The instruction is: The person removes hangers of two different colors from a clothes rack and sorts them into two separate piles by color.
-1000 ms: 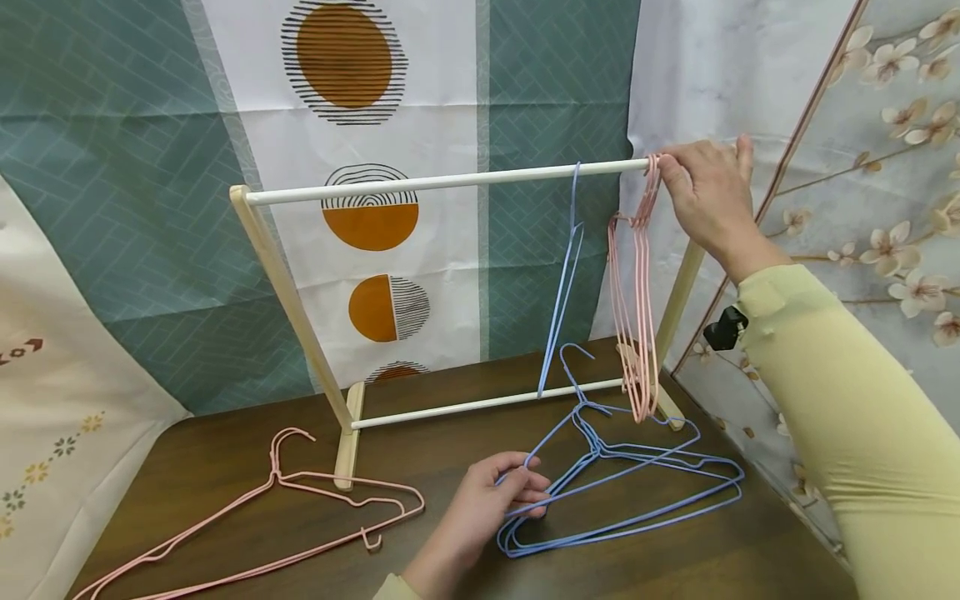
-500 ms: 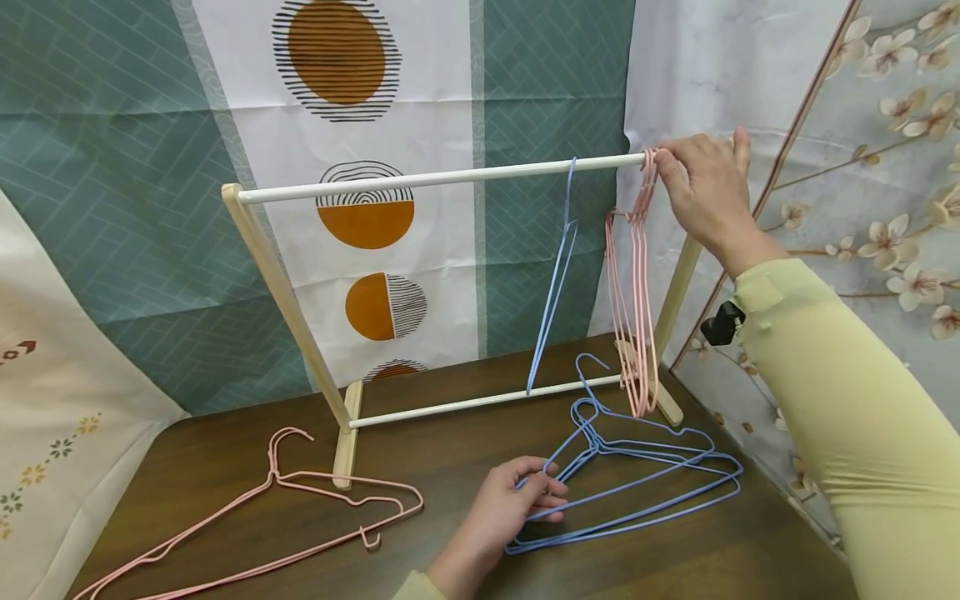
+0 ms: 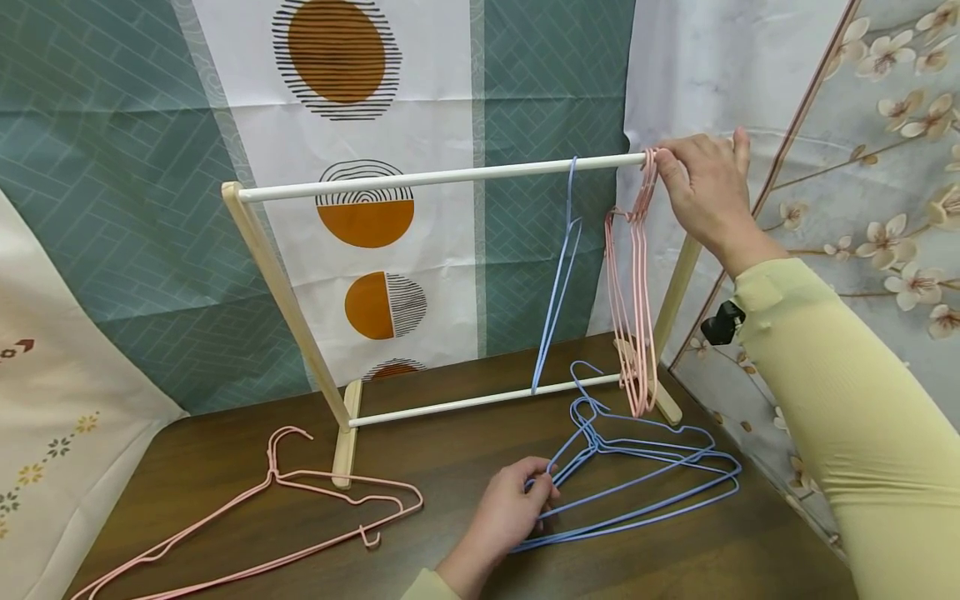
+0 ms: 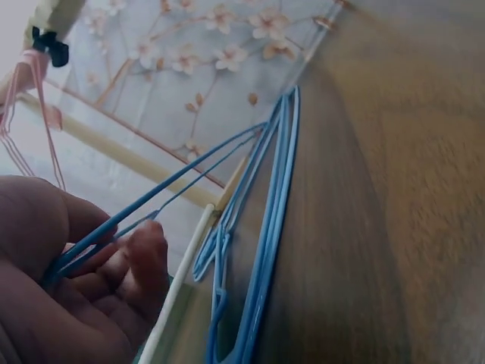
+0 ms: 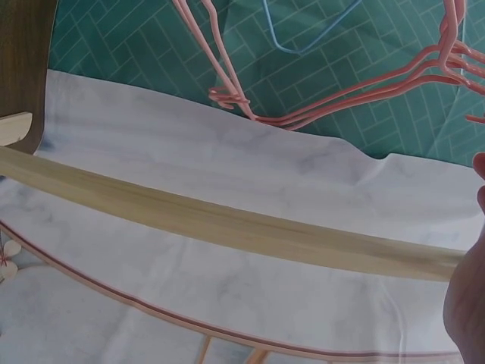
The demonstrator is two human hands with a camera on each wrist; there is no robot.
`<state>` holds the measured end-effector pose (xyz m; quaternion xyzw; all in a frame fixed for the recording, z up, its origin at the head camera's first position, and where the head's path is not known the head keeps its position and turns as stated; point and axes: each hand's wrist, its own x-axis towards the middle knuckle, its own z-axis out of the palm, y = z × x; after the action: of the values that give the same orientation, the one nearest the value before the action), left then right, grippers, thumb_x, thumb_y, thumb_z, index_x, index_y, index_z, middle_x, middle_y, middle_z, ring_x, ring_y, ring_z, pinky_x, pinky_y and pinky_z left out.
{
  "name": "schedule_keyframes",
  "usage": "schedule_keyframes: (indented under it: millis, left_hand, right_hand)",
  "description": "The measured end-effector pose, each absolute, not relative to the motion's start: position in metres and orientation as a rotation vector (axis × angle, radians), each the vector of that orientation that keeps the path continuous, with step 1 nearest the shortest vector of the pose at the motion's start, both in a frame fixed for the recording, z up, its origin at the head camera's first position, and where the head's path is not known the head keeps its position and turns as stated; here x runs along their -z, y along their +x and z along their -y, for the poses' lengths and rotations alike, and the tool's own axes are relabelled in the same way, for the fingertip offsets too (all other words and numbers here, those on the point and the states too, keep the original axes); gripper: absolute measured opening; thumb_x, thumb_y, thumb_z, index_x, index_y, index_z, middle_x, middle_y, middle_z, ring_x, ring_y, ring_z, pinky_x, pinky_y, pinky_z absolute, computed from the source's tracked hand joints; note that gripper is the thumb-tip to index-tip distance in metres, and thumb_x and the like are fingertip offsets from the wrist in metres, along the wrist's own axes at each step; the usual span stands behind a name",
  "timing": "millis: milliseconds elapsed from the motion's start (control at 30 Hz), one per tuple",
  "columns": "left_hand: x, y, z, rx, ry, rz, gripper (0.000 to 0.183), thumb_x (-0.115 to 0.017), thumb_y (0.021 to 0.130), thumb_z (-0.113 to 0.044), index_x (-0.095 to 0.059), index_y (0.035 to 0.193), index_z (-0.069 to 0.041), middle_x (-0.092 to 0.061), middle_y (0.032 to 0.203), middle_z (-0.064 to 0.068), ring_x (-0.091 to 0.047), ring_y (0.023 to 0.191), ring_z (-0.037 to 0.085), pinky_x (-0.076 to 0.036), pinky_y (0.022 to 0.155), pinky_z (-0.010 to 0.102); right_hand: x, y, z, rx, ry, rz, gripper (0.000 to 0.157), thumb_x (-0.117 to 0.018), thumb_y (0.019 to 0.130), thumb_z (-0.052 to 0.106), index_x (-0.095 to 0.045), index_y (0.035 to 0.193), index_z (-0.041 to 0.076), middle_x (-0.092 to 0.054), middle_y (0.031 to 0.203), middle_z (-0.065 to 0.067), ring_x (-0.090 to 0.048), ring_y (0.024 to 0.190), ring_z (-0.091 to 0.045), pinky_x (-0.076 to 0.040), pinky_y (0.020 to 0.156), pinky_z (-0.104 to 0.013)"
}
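Note:
In the head view my left hand (image 3: 510,508) pinches the left corner of a blue hanger (image 3: 622,483), which tilts up from more blue hangers (image 3: 660,514) lying on the table. The left wrist view shows this held hanger (image 4: 174,180) passing between thumb and fingers. My right hand (image 3: 705,183) grips the top right end of the clothes rack (image 3: 442,177), its thumb beside the hooks of several pink hangers (image 3: 640,275) on the bar. Left of those, one blue hanger (image 3: 551,317) hangs by itself. Only an edge of the right hand (image 5: 470,296) enters the right wrist view.
Pink hangers (image 3: 274,454) lie on the brown table (image 3: 442,550) at the left, near the rack's left foot (image 3: 345,454). A patterned cloth (image 3: 555,92) hangs behind the rack. Flowered cloth (image 3: 900,167) stands at the right.
My left hand has moved a little right with the corner of the blue hanger, whose hook has shifted slightly. The right hand stays on the rack. The hanging blue hanger sways slightly.

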<state>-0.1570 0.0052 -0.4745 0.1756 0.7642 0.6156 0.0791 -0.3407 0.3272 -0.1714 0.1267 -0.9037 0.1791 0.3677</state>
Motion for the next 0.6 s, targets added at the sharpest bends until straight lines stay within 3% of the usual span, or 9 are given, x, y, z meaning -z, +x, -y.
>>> schedule_keyframes:
  millis: [233, 600]
  left_hand:
    - [0.483, -0.160, -0.005, -1.439, 0.768, -2.822, 0.014, -0.075, 0.102, -0.012, -0.083, 0.114, -0.007, -0.075, 0.097, -0.005, -0.066, 0.089, 0.010, -0.056, 0.078, 0.034]
    - [0.490, -0.160, -0.003, -1.073, 0.836, -3.065, 0.018, -0.077, 0.104, -0.017, -0.083, 0.121, -0.014, -0.068, 0.098, -0.004, -0.057, 0.089, 0.015, -0.049, 0.076, 0.030]
  right_hand:
    - [0.171, -0.341, -0.327, -0.462, 0.324, 2.317, 0.055, -0.038, 0.120, 0.045, -0.068, 0.143, 0.005, -0.063, 0.146, -0.024, -0.042, 0.149, -0.049, 0.017, 0.132, -0.043]
    - [0.171, -0.344, -0.327, -0.463, 0.322, 2.324, 0.055, -0.038, 0.121, 0.045, -0.068, 0.144, 0.006, -0.063, 0.146, -0.023, -0.042, 0.150, -0.048, 0.018, 0.131, -0.043]
